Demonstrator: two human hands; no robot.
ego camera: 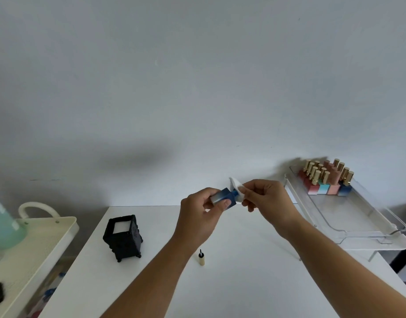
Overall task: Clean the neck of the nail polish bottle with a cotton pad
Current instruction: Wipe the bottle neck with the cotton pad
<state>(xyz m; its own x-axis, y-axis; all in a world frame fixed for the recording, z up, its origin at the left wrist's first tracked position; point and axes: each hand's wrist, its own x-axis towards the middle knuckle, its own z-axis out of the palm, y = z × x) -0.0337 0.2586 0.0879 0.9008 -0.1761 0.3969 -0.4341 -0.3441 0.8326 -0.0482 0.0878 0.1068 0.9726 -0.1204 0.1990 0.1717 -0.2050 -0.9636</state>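
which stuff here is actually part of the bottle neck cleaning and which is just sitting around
In use: blue nail polish bottle, left hand, cotton pad, right hand, brush cap.
Lying about: black pad holder, tray of bottles, green bottle.

Two hands are in view, the left hand [200, 211] and the right hand [269, 203], with one blue nail polish bottle [222, 198] and one white cotton pad [237, 188] between them. On the white table [243, 283] lie one brush cap [201, 258] and one black holder [124, 237]. One clear tray [358, 216] carries roughly a dozen gold-capped bottles [327, 177] (packed too tightly for an exact count).
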